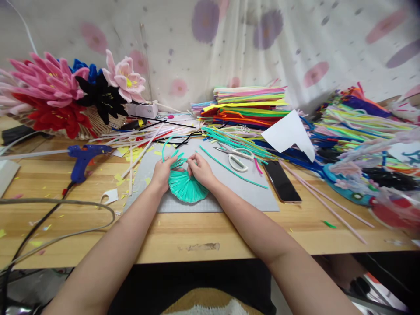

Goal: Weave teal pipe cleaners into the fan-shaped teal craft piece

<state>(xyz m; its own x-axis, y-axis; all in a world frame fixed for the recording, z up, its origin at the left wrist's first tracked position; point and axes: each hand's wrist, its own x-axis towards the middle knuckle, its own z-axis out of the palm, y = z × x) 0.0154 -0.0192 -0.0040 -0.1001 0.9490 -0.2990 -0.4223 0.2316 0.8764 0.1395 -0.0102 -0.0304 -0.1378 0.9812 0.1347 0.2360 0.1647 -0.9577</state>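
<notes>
A fan of teal pipe cleaners [186, 187] lies on the grey cutting mat [243, 192] in the middle of the wooden table. My left hand [163, 172] grips the fan's upper left edge, fingers curled over loose teal ends. My right hand [201, 169] pinches the fan's top from the right, fingers closed on the stems. A single teal pipe cleaner [233, 168] lies loose on the mat to the right.
White scissors [236, 156] and a black phone [281, 180] lie right of the mat. A blue glue gun [82, 158] sits left, its cable trailing forward. Pipe-cleaner flowers [62, 89] stand back left. Stacks of coloured pipe cleaners [249, 105] fill the back and right; white paper [288, 131].
</notes>
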